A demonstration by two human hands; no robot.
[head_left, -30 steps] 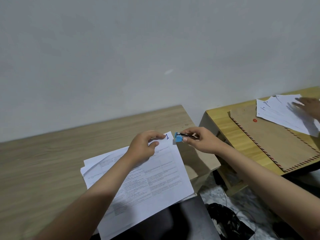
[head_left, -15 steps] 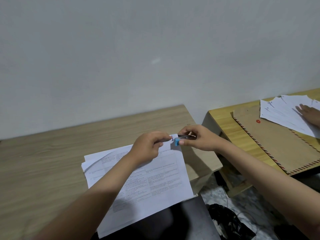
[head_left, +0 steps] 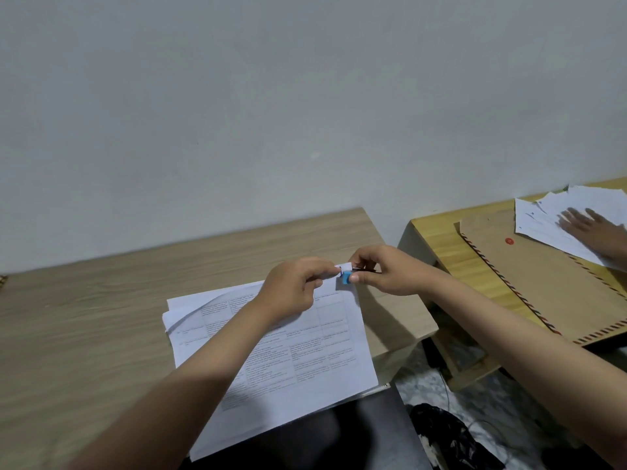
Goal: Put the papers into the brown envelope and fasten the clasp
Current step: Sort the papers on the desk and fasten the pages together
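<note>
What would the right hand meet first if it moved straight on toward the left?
Most likely the left hand: the right hand points at it across the blue clip on the papers' corner, almost touching.

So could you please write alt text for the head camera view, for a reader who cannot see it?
Two hands meet at the top corner of a stack of printed papers on a wooden desk: the left hand pinches the corner while the right hand holds a small blue binder clip on it. On a second table to the right, a brown envelope lies under loose sheets touched by another person's hand.
</note>
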